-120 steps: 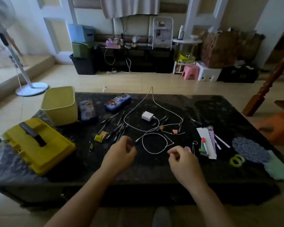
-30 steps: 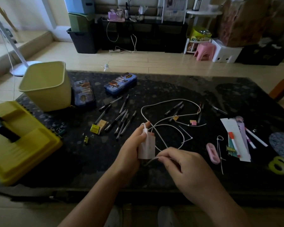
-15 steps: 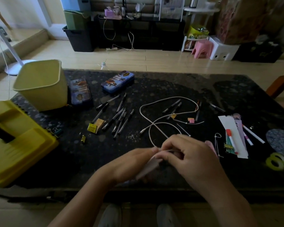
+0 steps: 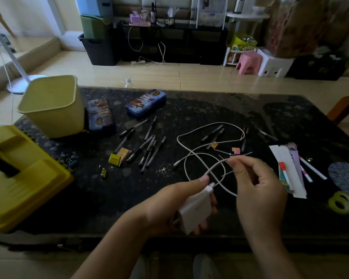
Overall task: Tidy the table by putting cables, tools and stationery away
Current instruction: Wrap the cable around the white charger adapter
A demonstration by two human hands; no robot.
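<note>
The charger adapter (image 4: 195, 210) is plain white, and so is its cable (image 4: 206, 129). The tabletop (image 4: 220, 109) is black with pale grey speckles. The bin (image 4: 54, 117) is a dull yellow-green. The toolbox (image 4: 28, 188) is bright yellow with a black handle (image 4: 0, 164). The far pencil tin (image 4: 146, 101) is blue with printed orange and white pictures, and the near pencil tin (image 4: 100, 114) is a darker blue with similar prints. The pens (image 4: 147, 150) are black and grey. The small box (image 4: 115, 159) is yellow. The sticky note (image 4: 236, 151) is pink. The marker (image 4: 285, 175) is white with a red cap. The tape roll (image 4: 339, 202) is yellow-green. The mat (image 4: 347, 176) is dark grey with a fine pale pattern. The stool (image 4: 249, 62) is pink.
</note>
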